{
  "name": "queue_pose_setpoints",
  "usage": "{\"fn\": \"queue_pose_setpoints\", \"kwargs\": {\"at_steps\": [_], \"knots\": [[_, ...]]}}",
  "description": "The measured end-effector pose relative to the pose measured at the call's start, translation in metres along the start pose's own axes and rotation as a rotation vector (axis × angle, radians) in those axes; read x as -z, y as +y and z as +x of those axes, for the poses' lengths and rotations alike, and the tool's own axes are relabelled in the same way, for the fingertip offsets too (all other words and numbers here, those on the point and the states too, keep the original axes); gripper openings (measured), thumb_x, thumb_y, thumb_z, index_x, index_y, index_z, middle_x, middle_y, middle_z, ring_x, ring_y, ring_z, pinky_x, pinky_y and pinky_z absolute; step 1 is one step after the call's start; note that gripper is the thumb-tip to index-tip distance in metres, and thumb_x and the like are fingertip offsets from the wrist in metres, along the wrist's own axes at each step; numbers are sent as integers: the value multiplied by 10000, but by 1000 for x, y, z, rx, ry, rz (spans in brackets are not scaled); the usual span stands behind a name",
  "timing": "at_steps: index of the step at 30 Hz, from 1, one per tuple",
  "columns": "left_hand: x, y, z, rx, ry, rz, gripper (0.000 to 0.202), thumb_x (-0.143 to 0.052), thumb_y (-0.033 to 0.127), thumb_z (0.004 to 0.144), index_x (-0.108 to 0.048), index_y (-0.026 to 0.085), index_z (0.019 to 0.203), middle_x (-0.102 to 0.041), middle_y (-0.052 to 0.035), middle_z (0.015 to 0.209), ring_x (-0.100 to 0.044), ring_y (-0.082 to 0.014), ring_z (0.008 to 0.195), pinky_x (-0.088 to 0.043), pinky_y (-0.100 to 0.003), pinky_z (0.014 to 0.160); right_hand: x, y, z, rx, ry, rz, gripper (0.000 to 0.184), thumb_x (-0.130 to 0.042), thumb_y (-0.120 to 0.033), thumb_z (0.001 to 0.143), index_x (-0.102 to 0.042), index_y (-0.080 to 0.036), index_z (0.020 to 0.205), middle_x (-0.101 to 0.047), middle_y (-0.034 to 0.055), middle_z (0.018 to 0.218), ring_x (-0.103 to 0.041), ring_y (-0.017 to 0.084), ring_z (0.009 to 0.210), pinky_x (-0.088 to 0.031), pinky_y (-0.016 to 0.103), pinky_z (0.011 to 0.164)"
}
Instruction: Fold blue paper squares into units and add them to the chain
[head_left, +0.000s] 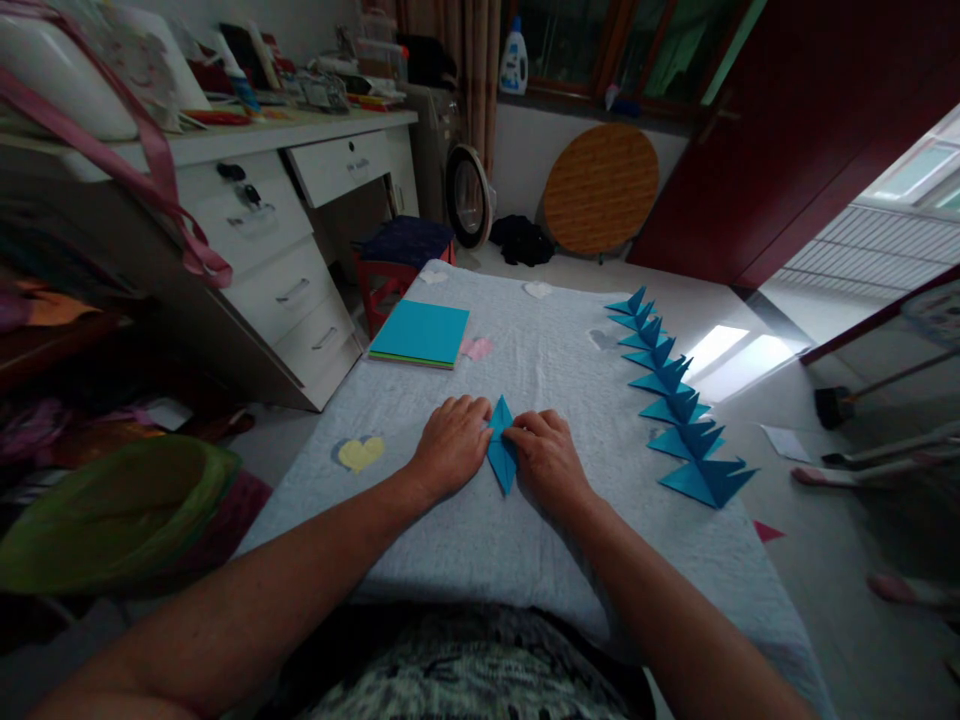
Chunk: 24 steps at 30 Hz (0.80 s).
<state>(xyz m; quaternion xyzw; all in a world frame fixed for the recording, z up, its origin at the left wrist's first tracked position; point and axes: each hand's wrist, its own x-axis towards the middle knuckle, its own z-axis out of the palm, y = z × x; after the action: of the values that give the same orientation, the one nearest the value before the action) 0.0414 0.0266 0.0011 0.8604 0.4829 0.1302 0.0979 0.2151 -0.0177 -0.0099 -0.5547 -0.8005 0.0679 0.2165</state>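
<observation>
A cloth-covered desk (pixel 420 575) is filling the middle of the view, its pale cloth hanging over the near edge. To its left a white drawer cabinet (pixel 277 265) is standing crowded with odds and ends, and beyond the far edge a round wooden board (pixel 600 188) is leaning against the wall. Along the desk's right side a row of blue folded paper birds (pixel 666 378) is running from the far corner toward the person, each overlapping the next. A stack of square paper (pixel 421 332), blue on top with green showing under it, is lying flat at the far left.

The left hand (pixel 454 442) and the right hand (pixel 551 455) are flanking the folded blue paper (pixel 502 462) at the desk's near middle. The right grip is pinching the paper's right edge; the left fingers are touching its left edge, though whether they are clamping or only pressing cannot be told. The paper is forming a narrow diamond, its long axis running away from the person, one tip pointing to the far edge and slightly left, the other pointing back toward the person. On the windowsill a bottle (pixel 514 62) is carrying a label too small to read.
</observation>
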Motion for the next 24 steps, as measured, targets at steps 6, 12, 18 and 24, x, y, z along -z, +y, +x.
{"fn": "queue_pose_setpoints", "kwargs": {"at_steps": [6, 12, 18, 24], "knots": [[-6, -4, -1, -170, 10, -17, 385, -469, 187, 977, -551, 282, 1340, -557, -40, 1430, -482, -269, 1196, -409, -426, 986, 6, -4, -5, 13, -63, -49, 279, -527, -96, 925, -745, -255, 997, -694, 76, 1061, -497, 256, 954, -376, 408, 843], [-10, -9, 0, -243, -46, 40, 392, -430, 195, 999, -568, 266, 1359, -561, -9, 1465, -443, -290, 1331, -348, -465, 1072, 6, -4, -5, 19, -77, -44, 307, -518, -73, 895, -727, -234, 1050, -697, 72, 1085, -505, 255, 956, -379, 407, 848], [-9, -7, -3, -213, -31, 67, 432, -410, 200, 994, -521, 288, 1403, -530, -15, 1495, -430, -295, 1368, -315, -485, 1086, 9, -5, -7, 47, -102, -55, 315, -525, -94, 884, -720, -239, 1084, -682, 75, 1100, -509, 258, 981, -375, 411, 866], [-12, -14, 4, -162, -69, 9, 431, -385, 215, 1009, -524, 296, 1409, -511, -1, 1511, -435, -272, 1362, -331, -463, 1092, 13, -11, -10, 67, -152, -119, 360, -561, -144, 874, -684, -273, 1187, -647, 93, 1130, -500, 273, 1022, -350, 428, 913]]}}
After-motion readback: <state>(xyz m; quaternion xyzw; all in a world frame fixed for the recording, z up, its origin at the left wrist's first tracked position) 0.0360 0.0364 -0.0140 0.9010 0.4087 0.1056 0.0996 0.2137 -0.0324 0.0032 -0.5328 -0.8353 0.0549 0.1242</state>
